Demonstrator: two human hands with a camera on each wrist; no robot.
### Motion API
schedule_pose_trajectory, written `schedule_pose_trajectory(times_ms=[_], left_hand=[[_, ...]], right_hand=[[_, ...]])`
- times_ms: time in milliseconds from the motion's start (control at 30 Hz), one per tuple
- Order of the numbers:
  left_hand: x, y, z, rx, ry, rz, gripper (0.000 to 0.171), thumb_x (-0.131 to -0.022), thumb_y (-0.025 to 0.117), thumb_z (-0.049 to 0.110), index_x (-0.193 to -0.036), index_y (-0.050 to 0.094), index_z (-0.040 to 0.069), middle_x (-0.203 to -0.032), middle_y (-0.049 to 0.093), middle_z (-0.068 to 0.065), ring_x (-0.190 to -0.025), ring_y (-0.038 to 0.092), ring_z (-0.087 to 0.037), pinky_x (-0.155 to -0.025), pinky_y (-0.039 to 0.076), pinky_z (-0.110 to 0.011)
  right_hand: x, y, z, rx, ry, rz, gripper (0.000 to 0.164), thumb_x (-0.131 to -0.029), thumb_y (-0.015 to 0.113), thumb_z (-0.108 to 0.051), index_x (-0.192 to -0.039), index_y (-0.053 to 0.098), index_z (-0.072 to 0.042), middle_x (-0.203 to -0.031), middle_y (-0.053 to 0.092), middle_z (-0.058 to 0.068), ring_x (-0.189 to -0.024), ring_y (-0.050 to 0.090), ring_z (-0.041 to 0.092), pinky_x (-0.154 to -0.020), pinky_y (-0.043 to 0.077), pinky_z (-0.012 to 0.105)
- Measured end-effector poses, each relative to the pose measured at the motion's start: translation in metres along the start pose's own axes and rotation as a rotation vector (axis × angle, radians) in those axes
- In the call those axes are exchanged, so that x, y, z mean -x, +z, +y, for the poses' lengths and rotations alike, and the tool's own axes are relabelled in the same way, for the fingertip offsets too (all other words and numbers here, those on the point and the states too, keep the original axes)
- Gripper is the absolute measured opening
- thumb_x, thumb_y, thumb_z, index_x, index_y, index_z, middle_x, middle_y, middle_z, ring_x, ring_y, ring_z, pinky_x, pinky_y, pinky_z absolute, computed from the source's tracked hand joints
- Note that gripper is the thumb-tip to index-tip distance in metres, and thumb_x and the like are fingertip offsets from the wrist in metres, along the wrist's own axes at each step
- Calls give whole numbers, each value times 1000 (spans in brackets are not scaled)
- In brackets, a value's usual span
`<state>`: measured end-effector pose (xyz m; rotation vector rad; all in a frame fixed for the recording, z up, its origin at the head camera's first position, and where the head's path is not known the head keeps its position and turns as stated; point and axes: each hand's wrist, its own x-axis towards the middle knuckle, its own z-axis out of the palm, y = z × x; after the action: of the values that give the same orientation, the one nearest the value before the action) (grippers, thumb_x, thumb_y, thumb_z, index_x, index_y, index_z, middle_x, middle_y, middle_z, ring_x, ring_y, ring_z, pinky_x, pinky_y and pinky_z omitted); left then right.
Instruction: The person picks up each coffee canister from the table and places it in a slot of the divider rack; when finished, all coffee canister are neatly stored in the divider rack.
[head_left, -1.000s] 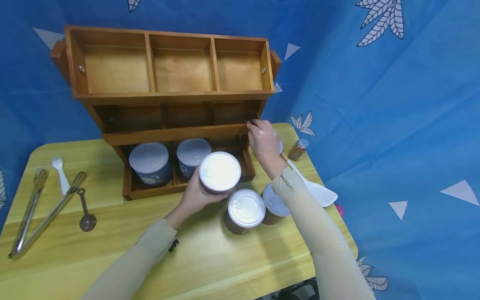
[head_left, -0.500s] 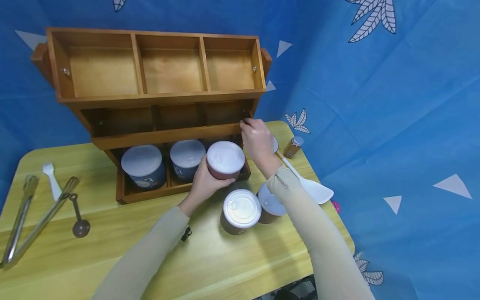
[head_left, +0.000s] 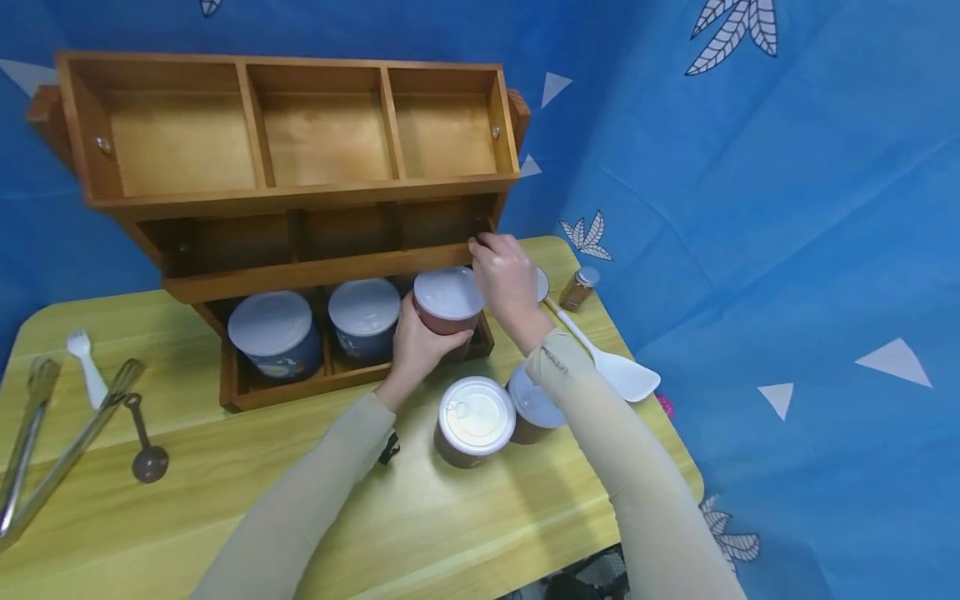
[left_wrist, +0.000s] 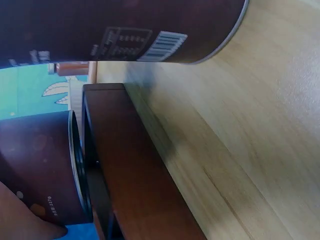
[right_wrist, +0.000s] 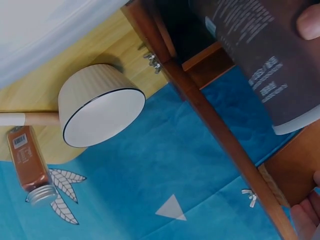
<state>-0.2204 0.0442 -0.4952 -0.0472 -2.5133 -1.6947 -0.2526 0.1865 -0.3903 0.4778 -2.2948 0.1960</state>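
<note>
My left hand (head_left: 422, 340) grips a brown can (head_left: 450, 297) with a white lid, thumb and fingers round its side. The can is over the right compartment of the bottom tray (head_left: 300, 393) of a wooden three-tier organizer (head_left: 322, 196). In the left wrist view its lower rim is just above the tray wall (left_wrist: 130, 165). My right hand (head_left: 504, 279) holds the right end of the middle tier with curled fingers. Two blue cans, one on the left (head_left: 272, 325) and one in the middle (head_left: 365, 310), stand in the other bottom compartments.
A brown can (head_left: 476, 417) and another lidded can (head_left: 534, 400) stand in front. At right lie a white spatula (head_left: 628, 377), a white bowl (head_left: 542, 285) and a spice bottle (head_left: 579, 289). Left are tongs (head_left: 56, 483), a fork (head_left: 88, 371) and a brown scoop (head_left: 150, 462).
My left hand has carried the brown can back and slightly right, from in front of the organizer to over its bottom right compartment, and lowered it. The right hand keeps its hold.
</note>
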Motion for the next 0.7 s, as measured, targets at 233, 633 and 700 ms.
schedule_pose_trajectory(times_ms=[233,633,700], left_hand=[[-10,13,-6,-19,-1,83,108,-62,91,35,-146,33,1,-142,49,-21,-127,52,-36,-109,44,-50],[-26,35,-21,13,28,206,100,-61,91,35,-137,39,-2,-130,55,-23,-120,56,-38,-105,46,-49],[-26,37,-22,17,23,192,101,-61,92,36,-138,38,-2,-130,55,-23,-120,56,-38,-105,46,-49]], right_hand=[[0,0,-1,20,-1,9,16,-89,66,-6,-98,79,-9,-100,76,7,-93,69,23,-81,59,32],[0,2,-1,19,-6,7,17,-89,65,-5,-98,79,-9,-101,76,6,-94,70,23,-83,59,32],[0,1,0,23,-4,9,18,-90,64,-5,-99,79,-9,-101,76,7,-94,70,23,-83,59,32]])
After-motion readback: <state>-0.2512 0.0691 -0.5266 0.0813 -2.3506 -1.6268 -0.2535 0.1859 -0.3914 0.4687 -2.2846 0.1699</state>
